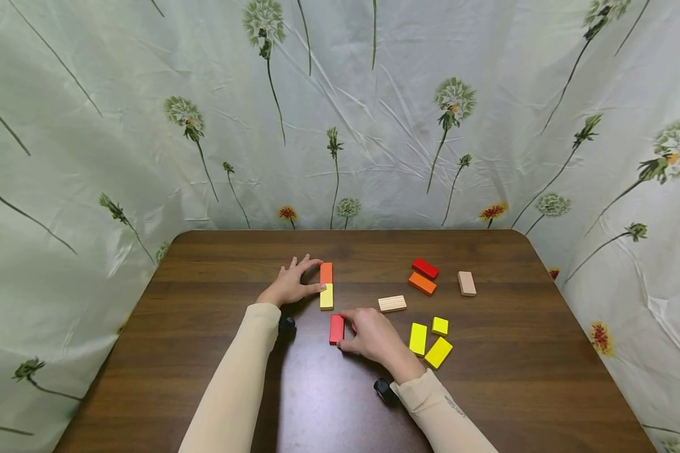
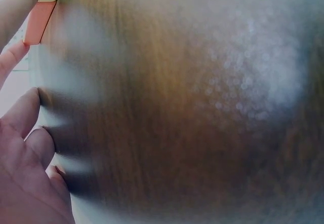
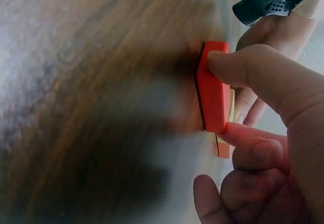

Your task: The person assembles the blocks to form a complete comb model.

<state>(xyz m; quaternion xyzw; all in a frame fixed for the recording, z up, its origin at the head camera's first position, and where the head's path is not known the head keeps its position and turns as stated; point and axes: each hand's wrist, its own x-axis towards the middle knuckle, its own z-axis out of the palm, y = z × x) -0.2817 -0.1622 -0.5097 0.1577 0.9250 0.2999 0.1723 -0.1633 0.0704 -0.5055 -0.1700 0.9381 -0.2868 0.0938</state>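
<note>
An orange block (image 1: 326, 272) and a light yellow block (image 1: 326, 297) lie end to end in a line on the table. My left hand (image 1: 291, 283) is at their left side, the index fingertip touching the orange block's far end and the thumb against the yellow one; its other fingers are spread. Nearer to me, my right hand (image 1: 372, 333) pinches a red block (image 1: 337, 329) by its two ends between thumb and index finger. In the right wrist view, the thumb presses one end of the red block (image 3: 215, 92), with the yellow and orange blocks partly hidden behind it.
To the right lie another red block (image 1: 425, 268), another orange block (image 1: 422, 283), two plain wooden blocks (image 1: 392, 304) and several bright yellow blocks (image 1: 418, 339). A flowered curtain (image 1: 340, 113) hangs behind the brown table (image 1: 204, 302).
</note>
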